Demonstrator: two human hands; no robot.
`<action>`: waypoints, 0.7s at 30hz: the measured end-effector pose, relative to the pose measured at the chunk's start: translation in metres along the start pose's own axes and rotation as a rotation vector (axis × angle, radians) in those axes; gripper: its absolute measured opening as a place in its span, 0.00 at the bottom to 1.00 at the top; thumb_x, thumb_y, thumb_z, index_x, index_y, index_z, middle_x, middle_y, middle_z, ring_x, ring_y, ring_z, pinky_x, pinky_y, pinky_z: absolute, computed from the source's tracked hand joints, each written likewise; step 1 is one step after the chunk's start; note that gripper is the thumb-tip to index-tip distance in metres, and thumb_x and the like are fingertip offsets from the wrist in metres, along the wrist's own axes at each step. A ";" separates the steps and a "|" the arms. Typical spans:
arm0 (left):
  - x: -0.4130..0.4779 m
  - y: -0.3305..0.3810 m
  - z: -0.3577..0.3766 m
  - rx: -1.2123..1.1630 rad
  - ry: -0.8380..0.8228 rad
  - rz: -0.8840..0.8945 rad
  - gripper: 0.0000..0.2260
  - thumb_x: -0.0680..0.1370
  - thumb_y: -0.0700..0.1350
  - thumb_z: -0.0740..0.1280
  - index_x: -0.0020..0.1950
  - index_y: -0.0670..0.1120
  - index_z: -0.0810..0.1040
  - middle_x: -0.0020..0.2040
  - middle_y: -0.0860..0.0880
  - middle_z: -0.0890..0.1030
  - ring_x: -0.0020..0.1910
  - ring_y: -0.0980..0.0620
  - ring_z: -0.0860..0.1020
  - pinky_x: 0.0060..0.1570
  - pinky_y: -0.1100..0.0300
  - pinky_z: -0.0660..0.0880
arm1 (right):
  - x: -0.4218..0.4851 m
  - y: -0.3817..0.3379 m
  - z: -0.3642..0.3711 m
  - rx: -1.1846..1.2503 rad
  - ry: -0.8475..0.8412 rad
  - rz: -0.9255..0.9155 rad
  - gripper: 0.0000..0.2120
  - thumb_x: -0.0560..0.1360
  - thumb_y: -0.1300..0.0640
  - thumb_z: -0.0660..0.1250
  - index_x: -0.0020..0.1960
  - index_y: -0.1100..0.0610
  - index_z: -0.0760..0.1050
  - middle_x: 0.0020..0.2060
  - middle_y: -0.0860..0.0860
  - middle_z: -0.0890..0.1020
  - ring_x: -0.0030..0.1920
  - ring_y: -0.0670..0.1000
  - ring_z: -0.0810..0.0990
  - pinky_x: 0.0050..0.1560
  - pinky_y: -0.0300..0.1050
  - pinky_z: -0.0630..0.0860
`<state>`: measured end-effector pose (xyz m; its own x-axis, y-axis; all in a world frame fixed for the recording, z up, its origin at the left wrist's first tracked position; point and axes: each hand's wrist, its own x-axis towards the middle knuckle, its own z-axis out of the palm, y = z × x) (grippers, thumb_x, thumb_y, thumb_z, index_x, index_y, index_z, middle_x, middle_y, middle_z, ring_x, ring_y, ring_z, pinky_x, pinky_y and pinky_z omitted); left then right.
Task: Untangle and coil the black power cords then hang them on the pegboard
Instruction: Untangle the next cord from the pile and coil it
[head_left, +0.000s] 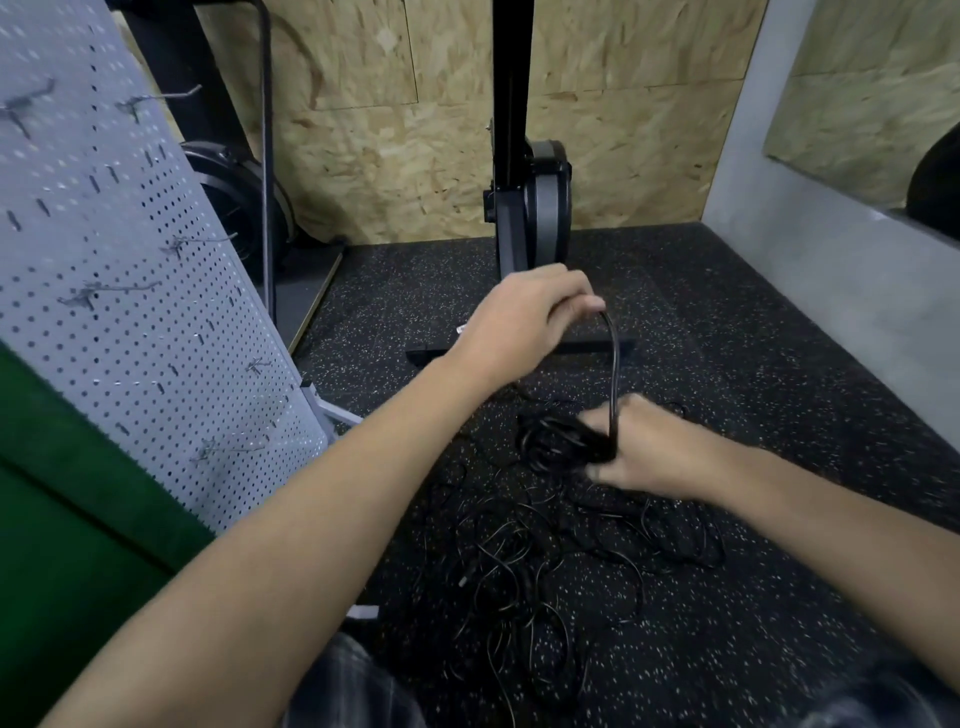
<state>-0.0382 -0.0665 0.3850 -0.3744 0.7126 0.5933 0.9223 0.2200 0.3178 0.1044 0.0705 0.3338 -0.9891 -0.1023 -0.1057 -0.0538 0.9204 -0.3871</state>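
Observation:
A tangle of black power cords (561, 540) lies spread on the dark speckled floor in front of me. My left hand (524, 317) is raised above the pile and pinches one black cord (615, 364), which drops in an arc to my right hand (649, 447). My right hand sits low at the top of the pile and grips a partly wound bundle of cord (561, 439). The grey pegboard (130, 291) stands at the left with several metal hooks (111, 288) on it, none carrying a cord.
A black upright exercise machine (530, 208) with a floor bar (431, 356) stands just behind the cords. A green padded block (62, 519) is at the near left. Chipboard walls close the back and a grey wall (810, 249) runs along the right.

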 end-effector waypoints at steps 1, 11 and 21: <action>0.000 -0.007 0.003 -0.002 0.001 -0.053 0.12 0.85 0.50 0.66 0.50 0.44 0.84 0.43 0.51 0.82 0.42 0.53 0.80 0.45 0.55 0.77 | -0.003 -0.008 -0.003 0.028 0.046 0.000 0.09 0.75 0.60 0.75 0.41 0.50 0.78 0.36 0.46 0.82 0.36 0.47 0.82 0.38 0.37 0.79; -0.055 -0.014 0.053 -0.007 -0.376 -0.481 0.17 0.85 0.52 0.66 0.43 0.42 0.83 0.38 0.46 0.82 0.39 0.44 0.81 0.46 0.52 0.78 | -0.018 -0.018 -0.029 0.220 0.601 0.160 0.09 0.72 0.56 0.76 0.38 0.57 0.78 0.32 0.50 0.80 0.32 0.50 0.76 0.30 0.35 0.66; -0.072 0.022 0.080 0.184 -0.799 -0.329 0.17 0.88 0.54 0.58 0.60 0.44 0.82 0.46 0.45 0.77 0.45 0.41 0.79 0.45 0.52 0.71 | -0.010 0.020 -0.022 0.197 0.107 0.495 0.05 0.86 0.57 0.55 0.57 0.60 0.64 0.42 0.55 0.72 0.39 0.52 0.72 0.34 0.50 0.62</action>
<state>0.0170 -0.0600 0.2903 -0.5078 0.8320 -0.2234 0.8064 0.5503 0.2164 0.1104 0.0987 0.3473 -0.8985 0.3745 -0.2290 0.4389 0.7597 -0.4798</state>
